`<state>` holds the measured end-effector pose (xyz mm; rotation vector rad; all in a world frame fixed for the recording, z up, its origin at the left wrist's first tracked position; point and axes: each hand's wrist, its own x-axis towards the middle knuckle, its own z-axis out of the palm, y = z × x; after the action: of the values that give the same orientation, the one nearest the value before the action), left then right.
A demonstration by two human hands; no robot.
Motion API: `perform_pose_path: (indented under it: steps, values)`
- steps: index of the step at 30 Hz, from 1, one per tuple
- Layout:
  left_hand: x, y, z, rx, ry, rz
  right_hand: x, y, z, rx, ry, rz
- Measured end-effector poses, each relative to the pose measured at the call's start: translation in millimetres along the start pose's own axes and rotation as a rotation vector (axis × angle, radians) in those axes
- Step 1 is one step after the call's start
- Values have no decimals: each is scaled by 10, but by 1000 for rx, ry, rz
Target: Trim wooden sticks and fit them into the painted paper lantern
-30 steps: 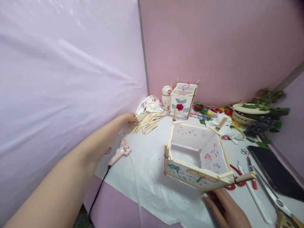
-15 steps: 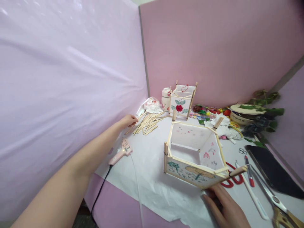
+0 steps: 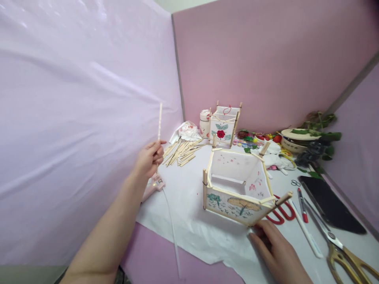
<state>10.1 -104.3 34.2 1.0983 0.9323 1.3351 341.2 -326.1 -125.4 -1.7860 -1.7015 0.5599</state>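
Pinched in my left hand (image 3: 150,157) is a thin wooden stick (image 3: 160,121), held upright above the table. Just below that hand lies a pink glue gun (image 3: 154,186), partly hidden by it. My right hand (image 3: 274,244) closes on the near lower corner of a lantern frame (image 3: 227,208), made of wooden sticks with painted paper sides; this corner is tilted a little off the table. Behind the left hand, loose wooden sticks (image 3: 184,153) lie in a pile.
A finished-looking lantern with a red flower (image 3: 220,135) stands at the back beside a white jar (image 3: 204,124). To the right lie red-handled scissors (image 3: 280,215), a red marker (image 3: 302,205), gold-handled scissors (image 3: 340,252) and a black phone (image 3: 331,205). A lidded bowl (image 3: 296,146) sits behind.
My left hand has lifted a stick from the pile and drawn it nearer, turning it upright over the glue gun. My right hand stays at the lantern frame's corner.
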Motion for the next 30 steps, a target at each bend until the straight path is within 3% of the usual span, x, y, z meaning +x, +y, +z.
perform_pose_path:
  steps: [3,9,11,13,16,18,25,30]
  values:
    - [-399,-5,-126,45,103,33,-10,-2,-18,0,43,7]
    - [-892,-265,-663,736,296,-105,-41,-11,-66,-56,158,24]
    - [-999,-357,-798,711,303,-145,-73,-41,-81,-69,182,50]
    - [-1110,-431,-840,477,244,-189,-123,-86,-92,-66,205,68]
    - [-1295,-506,-730,63,77,-258,-232,-178,-95,-46,264,66]
    - [-1421,-543,-601,-82,12,-289,-312,-256,-83,-28,305,39]
    - [-1808,-703,-331,-295,-62,-329,-511,-562,14,44,197,-128]
    - [-2218,-865,-107,-295,-211,-448,-551,-587,-30,39,211,-147]
